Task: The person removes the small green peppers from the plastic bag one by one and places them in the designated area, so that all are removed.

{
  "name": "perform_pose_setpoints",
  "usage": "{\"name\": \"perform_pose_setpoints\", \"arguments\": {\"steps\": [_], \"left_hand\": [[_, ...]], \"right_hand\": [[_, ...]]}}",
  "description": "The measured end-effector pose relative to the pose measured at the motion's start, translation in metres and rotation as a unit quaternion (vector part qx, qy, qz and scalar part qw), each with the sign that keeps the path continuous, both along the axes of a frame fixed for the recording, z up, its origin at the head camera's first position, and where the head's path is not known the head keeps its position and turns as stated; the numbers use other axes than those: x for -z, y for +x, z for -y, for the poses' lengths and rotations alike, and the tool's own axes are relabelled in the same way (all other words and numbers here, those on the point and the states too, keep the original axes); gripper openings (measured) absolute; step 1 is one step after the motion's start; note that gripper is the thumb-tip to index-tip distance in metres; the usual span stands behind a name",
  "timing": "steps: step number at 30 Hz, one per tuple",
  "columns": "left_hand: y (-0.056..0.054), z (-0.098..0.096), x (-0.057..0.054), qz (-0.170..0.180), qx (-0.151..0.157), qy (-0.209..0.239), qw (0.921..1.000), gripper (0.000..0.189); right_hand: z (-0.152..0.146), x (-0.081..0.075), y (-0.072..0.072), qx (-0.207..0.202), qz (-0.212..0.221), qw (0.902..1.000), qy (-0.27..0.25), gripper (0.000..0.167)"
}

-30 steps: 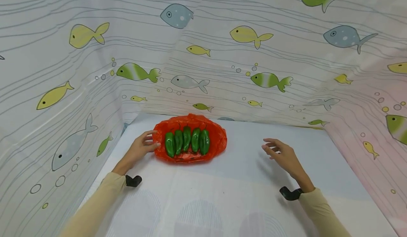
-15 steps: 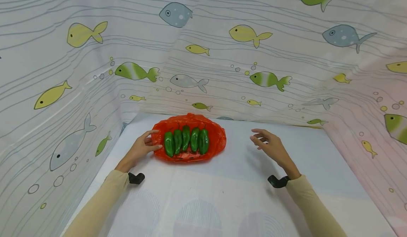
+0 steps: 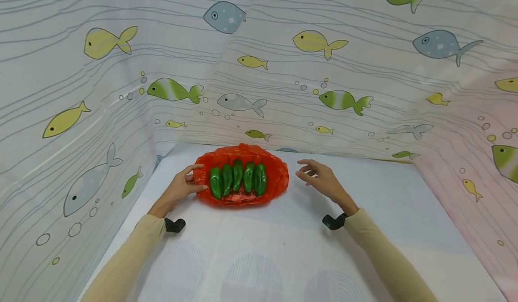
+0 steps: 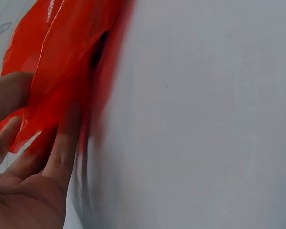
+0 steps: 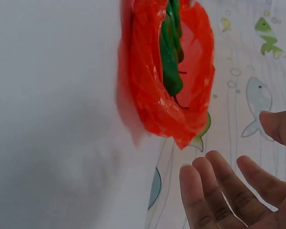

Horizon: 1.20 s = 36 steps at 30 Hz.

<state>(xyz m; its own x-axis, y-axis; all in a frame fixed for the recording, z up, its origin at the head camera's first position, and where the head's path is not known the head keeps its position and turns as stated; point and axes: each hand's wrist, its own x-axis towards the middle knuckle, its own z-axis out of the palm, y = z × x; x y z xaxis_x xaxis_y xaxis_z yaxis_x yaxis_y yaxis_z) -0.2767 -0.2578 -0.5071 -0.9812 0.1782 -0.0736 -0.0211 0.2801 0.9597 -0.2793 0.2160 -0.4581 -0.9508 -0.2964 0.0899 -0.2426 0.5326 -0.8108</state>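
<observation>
An opened red plastic bag (image 3: 278, 178), its rim spread wide, lies towards the back of the table, with several green peppers (image 3: 238, 176) in a row inside it. My left hand (image 3: 181, 187) holds the bag's left edge between thumb and fingers. In the left wrist view, the thumb and fingers of that hand (image 4: 35, 176) overlap the red plastic (image 4: 57, 62), and some fingertips are hidden by it. To the right of the bag, my right hand (image 3: 319, 178) hovers empty with fingers loosely bent. Its fingers (image 5: 224, 183) point at the bag's near end (image 5: 157, 109) in the right wrist view.
A white tablecloth (image 3: 251, 234) with faint round patterns covers the table. Fish-printed sheets (image 3: 279, 81) enclose the back and both sides, the back one close behind the bag. A black wrist mount (image 3: 175, 225) sits on the left wrist, another mount (image 3: 335, 222) on the right.
My right hand has moved left, from the right part of the table to just beside the bag's right edge. The left hand has shifted only slightly; the bag and peppers stay put.
</observation>
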Motion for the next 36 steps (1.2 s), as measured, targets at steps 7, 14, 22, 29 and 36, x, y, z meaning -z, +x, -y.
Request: {"name": "perform_pose_setpoints", "arguments": {"steps": [7,14,22,29,36], "left_hand": [[-0.002,-0.001,-0.002,0.014,0.007,0.007,0.9999,0.081],[-0.003,0.002,0.001,0.007,0.008,0.003,0.9999,0.079],[-0.004,0.002,0.002,0.004,0.010,0.002,0.9999,0.079],[-0.004,0.002,0.003,0.008,0.006,0.001,1.0000,0.080],[-0.005,0.003,0.003,0.019,0.004,0.001,0.9998,0.081]], "right_hand": [[0.025,0.001,-0.010,-0.015,0.000,0.9999,-0.001,0.055],[0.051,0.001,-0.016,-0.035,-0.009,0.9993,0.008,0.059],[0.073,0.007,-0.022,-0.068,-0.020,0.9975,0.003,0.052],[0.088,0.018,-0.030,-0.077,-0.019,0.9964,0.030,0.051],[0.101,0.025,-0.035,-0.061,-0.019,0.9959,0.064,0.054]]}}
